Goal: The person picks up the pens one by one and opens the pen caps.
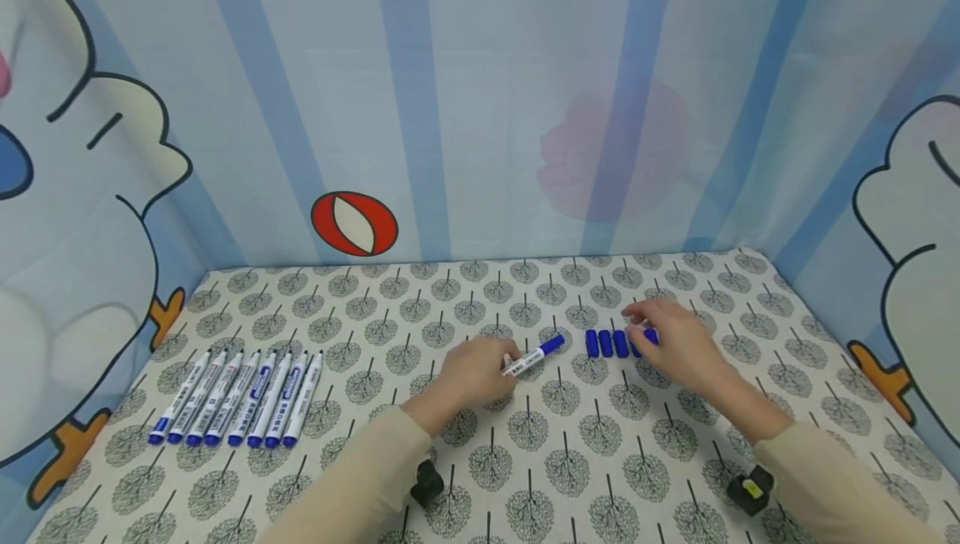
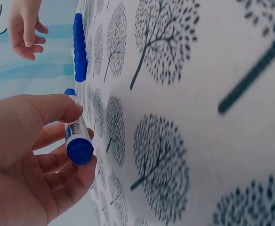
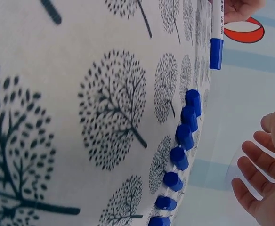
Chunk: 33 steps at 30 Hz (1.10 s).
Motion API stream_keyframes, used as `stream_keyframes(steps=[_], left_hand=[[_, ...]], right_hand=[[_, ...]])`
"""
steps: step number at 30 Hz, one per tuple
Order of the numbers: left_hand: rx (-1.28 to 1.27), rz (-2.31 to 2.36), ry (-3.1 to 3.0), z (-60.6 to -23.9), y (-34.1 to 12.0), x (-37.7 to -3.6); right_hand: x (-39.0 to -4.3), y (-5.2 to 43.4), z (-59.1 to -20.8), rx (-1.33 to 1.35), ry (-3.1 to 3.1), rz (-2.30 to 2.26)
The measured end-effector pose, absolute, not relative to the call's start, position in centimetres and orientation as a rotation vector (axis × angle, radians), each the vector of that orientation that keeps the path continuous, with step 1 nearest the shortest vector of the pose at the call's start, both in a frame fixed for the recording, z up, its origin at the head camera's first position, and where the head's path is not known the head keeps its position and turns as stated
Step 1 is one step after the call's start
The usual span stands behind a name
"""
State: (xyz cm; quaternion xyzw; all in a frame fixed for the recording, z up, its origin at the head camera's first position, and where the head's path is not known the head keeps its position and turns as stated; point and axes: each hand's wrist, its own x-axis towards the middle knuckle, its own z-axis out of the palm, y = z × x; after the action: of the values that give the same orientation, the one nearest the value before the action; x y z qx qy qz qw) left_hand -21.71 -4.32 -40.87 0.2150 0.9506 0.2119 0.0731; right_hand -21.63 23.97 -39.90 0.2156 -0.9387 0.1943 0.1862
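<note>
Nine markers in all. Eight of them lie side by side in one row [image 1: 247, 398] on the counter [image 1: 525, 452], to your left. The ninth marker [image 1: 536, 354] is the only one off the row, and it is held in your left hand [image 1: 472, 373].

Loose blue caps [image 3: 184, 136] stand in one line. Your right wrist camera shows seven, the last cut off by the frame edge, so there may be more. From your head camera five caps show, the rest hidden under your right hand [image 1: 675, 344].

Two hands are in view, each on a beige sleeve. Two small black wrist devices show, one per arm.
</note>
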Motion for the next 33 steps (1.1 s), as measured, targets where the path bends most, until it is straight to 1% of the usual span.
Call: stream_keyframes(steps=[5, 15, 33], left_hand=[[0.666, 0.611, 2.876, -40.4, -5.3, -21.7], [0.683, 0.616, 2.892, -39.8, -7.0, -21.5], [0.780, 0.500, 2.940, -38.5, -8.6, -20.3]], right_hand=[[-21.5, 23.0, -40.1, 0.723, -2.593, 0.537], [-20.9, 20.7, -40.0, 0.867, -2.510, 0.514], [-20.7, 17.8, -40.2, 0.976, -2.496, 0.506]])
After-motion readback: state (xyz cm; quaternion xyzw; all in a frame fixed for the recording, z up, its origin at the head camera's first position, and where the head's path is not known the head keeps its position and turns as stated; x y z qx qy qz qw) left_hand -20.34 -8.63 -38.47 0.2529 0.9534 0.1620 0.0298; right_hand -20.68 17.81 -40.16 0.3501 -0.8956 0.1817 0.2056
